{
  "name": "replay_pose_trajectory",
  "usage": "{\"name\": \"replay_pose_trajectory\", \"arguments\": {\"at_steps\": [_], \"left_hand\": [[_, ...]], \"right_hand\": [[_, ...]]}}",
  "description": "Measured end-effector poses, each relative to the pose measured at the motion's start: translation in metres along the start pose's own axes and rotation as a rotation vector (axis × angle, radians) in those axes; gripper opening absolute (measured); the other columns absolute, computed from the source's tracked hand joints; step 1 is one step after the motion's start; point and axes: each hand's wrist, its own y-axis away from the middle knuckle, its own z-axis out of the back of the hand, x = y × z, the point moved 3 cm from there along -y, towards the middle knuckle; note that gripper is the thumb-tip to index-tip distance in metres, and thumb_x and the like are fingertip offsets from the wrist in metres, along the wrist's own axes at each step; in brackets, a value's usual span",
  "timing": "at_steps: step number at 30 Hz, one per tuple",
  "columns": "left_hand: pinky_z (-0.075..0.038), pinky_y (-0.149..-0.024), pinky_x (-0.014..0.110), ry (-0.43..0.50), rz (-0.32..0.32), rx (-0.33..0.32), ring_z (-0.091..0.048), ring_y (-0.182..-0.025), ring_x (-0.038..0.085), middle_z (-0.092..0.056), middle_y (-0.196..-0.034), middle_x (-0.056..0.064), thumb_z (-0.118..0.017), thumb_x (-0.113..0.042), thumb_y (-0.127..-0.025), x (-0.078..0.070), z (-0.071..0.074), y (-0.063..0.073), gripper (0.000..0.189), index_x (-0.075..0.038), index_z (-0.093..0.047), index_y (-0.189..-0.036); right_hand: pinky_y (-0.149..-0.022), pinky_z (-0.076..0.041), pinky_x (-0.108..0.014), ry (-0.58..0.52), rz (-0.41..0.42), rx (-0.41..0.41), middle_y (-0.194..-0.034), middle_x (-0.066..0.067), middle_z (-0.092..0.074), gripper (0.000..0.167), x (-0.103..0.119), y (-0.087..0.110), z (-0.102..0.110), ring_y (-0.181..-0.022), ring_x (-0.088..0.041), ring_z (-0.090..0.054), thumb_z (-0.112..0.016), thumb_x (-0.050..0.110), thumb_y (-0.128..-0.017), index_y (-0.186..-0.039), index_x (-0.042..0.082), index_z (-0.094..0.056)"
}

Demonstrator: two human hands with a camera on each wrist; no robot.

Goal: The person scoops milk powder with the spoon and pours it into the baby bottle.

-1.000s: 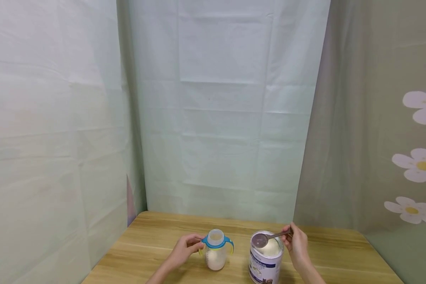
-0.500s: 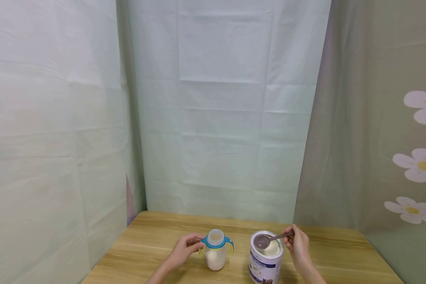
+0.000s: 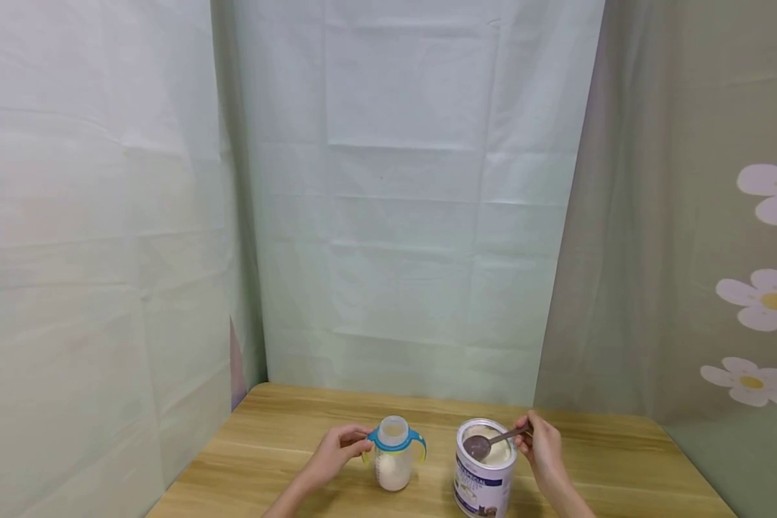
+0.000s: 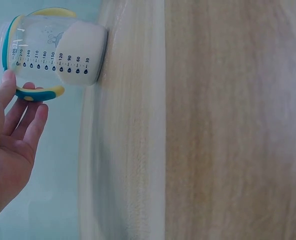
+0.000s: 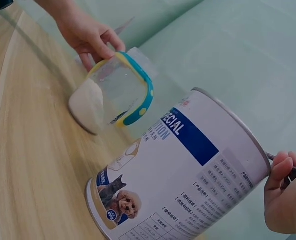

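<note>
My left hand [image 3: 334,452] holds one handle of a clear baby bottle [image 4: 43,50] between thumb and fingers. The bottle stands uncapped on the table, with a blue and yellow handle ring and white powder in its lower part. My right hand [image 3: 541,447] grips a dark spoon [image 3: 478,447] by the end of its handle. Its bowl is at the mouth of the open can [image 3: 481,489], over pale powder. In the right wrist view the tall white can [image 5: 188,175] hides the spoon's bowl; only a bit of the handle shows by my fingers.
The wooden table [image 3: 285,432] carries the bottle and the can side by side, with a gap between them. Pale cloth curtains [image 3: 401,252] stand behind and at both sides, the right one printed with white flowers.
The spoon's bowl has shifted slightly rightward and lower at the can's mouth, and my right hand has moved a little with it. My left hand and the bottle stay in place.
</note>
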Motion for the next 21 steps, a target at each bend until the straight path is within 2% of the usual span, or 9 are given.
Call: {"name": "replay_pose_trajectory", "arguments": {"at_steps": [5,14,21], "left_hand": [[-0.057,-0.08,0.035,-0.008,-0.009,-0.004,-0.068,-0.091,0.019,-0.071,-0.108,0.018,-0.064,-0.02,-0.093,-0.0009,-0.0001,-0.001,0.029,-0.002,-0.066,-0.115],[-0.057,-0.079,0.038,-0.025,-0.02,-0.013,-0.068,-0.09,0.02,-0.071,-0.106,0.018,-0.064,-0.021,-0.093,-0.0003,0.0003,-0.0027,0.03,-0.001,-0.066,-0.115],[-0.057,-0.079,0.036,-0.012,-0.001,-0.007,-0.067,-0.089,0.015,-0.071,-0.107,0.017,-0.065,-0.021,-0.092,0.0018,0.0001,-0.0019,0.03,-0.002,-0.066,-0.115]], "right_hand": [[-0.049,-0.04,-0.013,0.021,-0.001,0.015,-0.065,0.007,-0.052,0.041,-0.0009,-0.0016,0.0,-0.053,-0.001,-0.047,-0.03,0.017,-0.105,-0.073,0.011,-0.056],[-0.048,-0.039,-0.013,0.024,-0.015,0.016,-0.064,0.007,-0.052,0.041,0.0004,-0.0014,0.0007,-0.052,0.0,-0.047,-0.03,0.017,-0.105,-0.074,0.012,-0.056],[-0.049,-0.038,-0.013,0.056,-0.028,-0.002,-0.065,0.006,-0.049,0.04,-0.0015,0.0007,0.0021,-0.053,0.0,-0.044,-0.029,0.014,-0.104,-0.075,0.01,-0.056]]}}
